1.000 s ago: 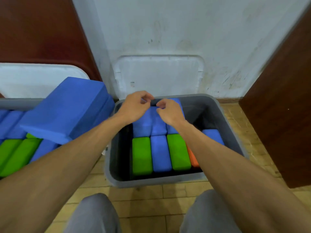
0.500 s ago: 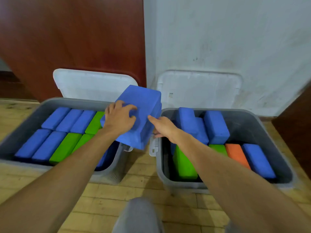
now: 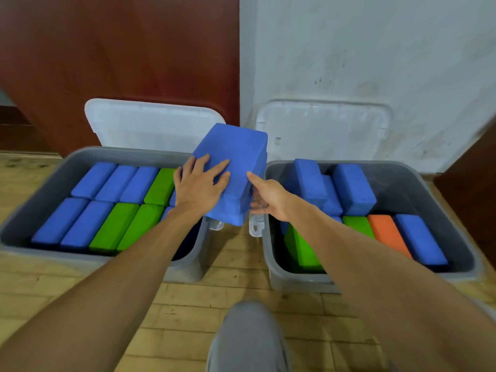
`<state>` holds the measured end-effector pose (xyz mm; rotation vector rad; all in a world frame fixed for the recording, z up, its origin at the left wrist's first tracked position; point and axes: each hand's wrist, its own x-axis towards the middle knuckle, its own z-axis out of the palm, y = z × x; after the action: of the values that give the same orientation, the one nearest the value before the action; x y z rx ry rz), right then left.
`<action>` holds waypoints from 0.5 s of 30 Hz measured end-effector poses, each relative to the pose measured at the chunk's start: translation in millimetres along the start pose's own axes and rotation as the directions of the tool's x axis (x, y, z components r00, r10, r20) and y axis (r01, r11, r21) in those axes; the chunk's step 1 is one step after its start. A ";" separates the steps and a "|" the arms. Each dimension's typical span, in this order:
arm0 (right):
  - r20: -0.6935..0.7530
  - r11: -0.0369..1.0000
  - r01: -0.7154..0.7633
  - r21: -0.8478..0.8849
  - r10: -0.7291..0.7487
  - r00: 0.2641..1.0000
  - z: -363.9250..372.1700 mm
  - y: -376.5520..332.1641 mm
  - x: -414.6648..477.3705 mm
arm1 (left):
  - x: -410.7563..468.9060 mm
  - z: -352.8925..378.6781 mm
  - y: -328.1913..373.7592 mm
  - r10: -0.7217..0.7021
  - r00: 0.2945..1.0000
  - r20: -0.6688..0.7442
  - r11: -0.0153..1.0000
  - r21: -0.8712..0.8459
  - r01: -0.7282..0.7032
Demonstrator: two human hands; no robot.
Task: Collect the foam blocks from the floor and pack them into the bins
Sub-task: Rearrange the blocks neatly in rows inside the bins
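Left hand point(image 3: 200, 183) spread atop blue block point(image 3: 236, 151), right hand point(image 3: 269, 197) loose under its edge, between 2 bins point(image 3: 128, 150).

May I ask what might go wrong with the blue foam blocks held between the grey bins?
The stacked blue foam blocks are over the gap between the left grey plastic bin and right grey plastic bin; with the left hand flat on top and right hand beside, they may slip.
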<state>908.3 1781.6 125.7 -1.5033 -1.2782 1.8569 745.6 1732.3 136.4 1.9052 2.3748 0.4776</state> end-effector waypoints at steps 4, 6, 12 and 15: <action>-0.045 0.993 0.109 0.039 -0.107 0.993 1.2 6.0 4.5 | -2.2 -2.4 5.9 -0.020 1.000 0.023 1.000 -0.010 0.020; -0.053 0.981 0.170 0.094 -0.166 0.985 -0.5 2.1 2.7 | -0.4 -5.8 11.4 -0.049 0.998 0.036 0.997 -0.065 0.052; -0.173 0.887 0.352 0.298 -0.312 0.934 -28.4 -46.0 -18.4 | 1.2 -23.4 71.2 -0.019 0.995 -0.098 0.863 -0.504 -0.033; -0.219 0.841 0.463 0.282 -0.413 0.884 -69.9 -61.7 -30.1 | 5.9 -32.9 121.1 -0.076 0.995 -0.061 0.785 -0.619 0.022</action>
<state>969.3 1814.7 194.8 -1.0419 -1.0679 1.5274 850.5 1754.1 202.0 1.5274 1.9366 1.1800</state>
